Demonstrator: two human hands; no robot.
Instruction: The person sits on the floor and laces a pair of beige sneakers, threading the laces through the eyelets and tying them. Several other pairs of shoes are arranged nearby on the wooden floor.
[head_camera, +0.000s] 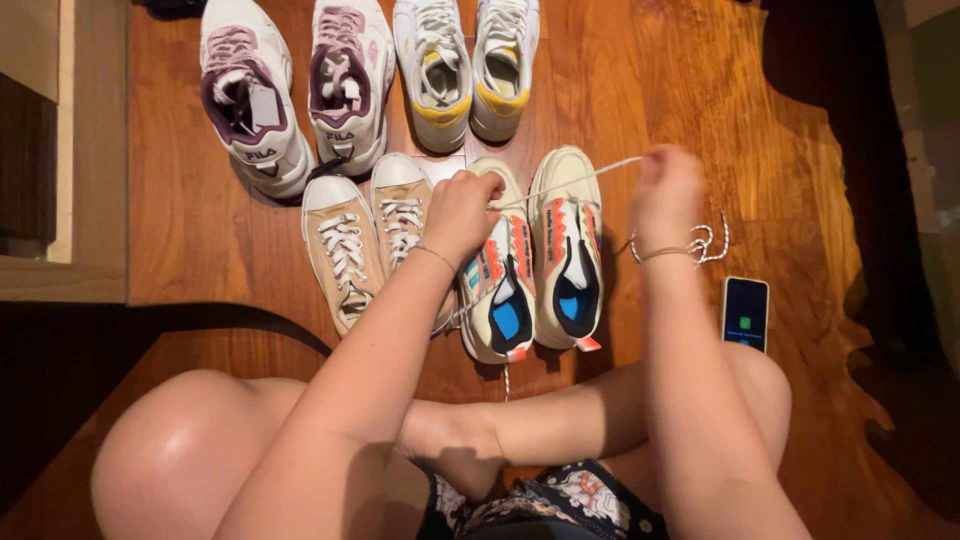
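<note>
The fingers of the left hand (462, 210) are curled shut around one end of a white shoelace (565, 181), pinching it just above the toe of the left cream sneaker (497, 270) with orange stripes and a blue insole. The right hand (668, 190) is closed into a loose fist on the other end of the same lace, so the lace runs taut between the two hands, slanting slightly up toward the right one. A second lace (708, 242) loops around the right wrist and hangs in a tangle beside it. Both forearms reach forward from the crossed bare legs, wrists bent down over the shoes.

The right cream sneaker (566, 250) sits touching its partner, directly under the stretched lace. Just left of them stands a pair of tan canvas shoes (345, 245); beyond, a white and purple pair (300, 85) and a white and yellow pair (470, 65) line the far row. A phone (745, 313) with a lit screen lies on the wooden floor (200, 220) near the right knee. Bare floor opens to the right of the shoes and to the left, up to a wooden step edge (65, 270)
</note>
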